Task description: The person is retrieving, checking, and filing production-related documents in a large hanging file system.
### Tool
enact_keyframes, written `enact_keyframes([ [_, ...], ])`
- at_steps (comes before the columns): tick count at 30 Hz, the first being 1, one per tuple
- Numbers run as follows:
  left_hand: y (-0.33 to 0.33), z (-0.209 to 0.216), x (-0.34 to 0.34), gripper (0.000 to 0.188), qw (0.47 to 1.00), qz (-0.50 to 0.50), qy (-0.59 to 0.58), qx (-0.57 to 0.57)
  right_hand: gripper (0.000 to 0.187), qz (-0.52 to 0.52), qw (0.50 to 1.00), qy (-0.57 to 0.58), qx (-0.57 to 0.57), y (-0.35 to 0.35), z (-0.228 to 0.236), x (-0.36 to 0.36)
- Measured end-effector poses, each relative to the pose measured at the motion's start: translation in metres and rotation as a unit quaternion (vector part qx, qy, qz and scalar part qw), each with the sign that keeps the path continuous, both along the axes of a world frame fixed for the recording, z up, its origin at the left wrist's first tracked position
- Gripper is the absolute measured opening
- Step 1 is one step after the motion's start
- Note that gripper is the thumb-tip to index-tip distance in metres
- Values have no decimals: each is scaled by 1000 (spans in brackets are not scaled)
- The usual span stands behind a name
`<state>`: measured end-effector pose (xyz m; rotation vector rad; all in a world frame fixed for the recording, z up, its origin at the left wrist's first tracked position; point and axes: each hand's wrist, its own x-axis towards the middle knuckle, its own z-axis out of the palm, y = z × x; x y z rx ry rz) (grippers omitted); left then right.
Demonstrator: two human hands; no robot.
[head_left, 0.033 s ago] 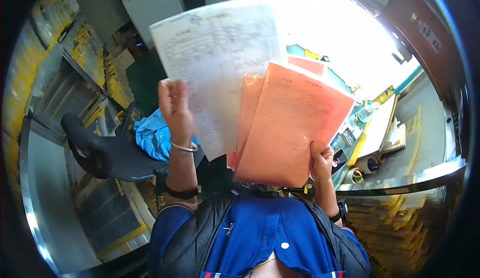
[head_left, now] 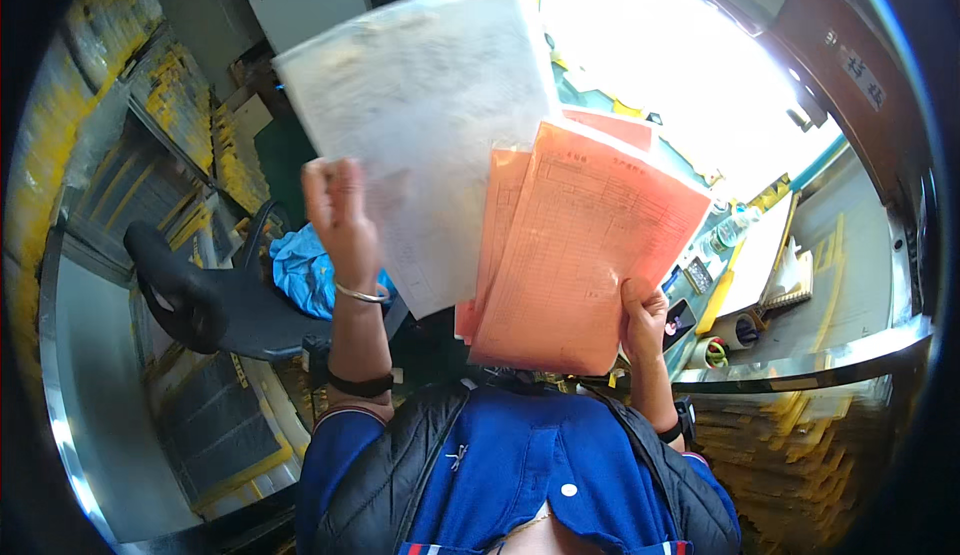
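Note:
My left hand is closed on the left edge of a white printed sheet, which seems to be in a clear plastic sleeve and is smeared by motion. It tilts up and to the left. My right hand grips the lower right edge of a fanned bundle of orange-pink printed forms, glossy as if in plastic sleeves. The thumb lies on the front form, and the fingers are hidden behind it. The white sheet's lower right part goes behind the orange forms.
A black chair with a blue cloth stands at left. On the desk at right are a clear bottle, a phone, a spiral notebook and a roll of tape. Yellow-edged stacks line the far left.
My left hand has shifted slightly left, and the white sheet has swung up and left with it. The right hand and the orange forms stay almost where they were.

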<state>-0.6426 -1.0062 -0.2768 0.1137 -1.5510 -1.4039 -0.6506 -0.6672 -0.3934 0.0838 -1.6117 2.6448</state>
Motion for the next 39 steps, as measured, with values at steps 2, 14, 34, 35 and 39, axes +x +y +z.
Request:
enact_keyframes([
  [2,-27,4,12,20,990,135,31,20,15,-1,1000,10,19,-7,-8,-18],
  [14,-69,-3,104,20,979,190,37,67,79,-157,737,-107,649,-32,-60,-188],
  [34,164,-72,364,17,924,349,-53,150,24,541,822,131,118,-155,78,110],
  [35,178,-72,375,17,914,370,-54,155,23,558,812,133,103,-155,75,124],
  [39,238,-82,428,17,901,402,-57,150,20,592,792,113,93,-122,52,173],
])
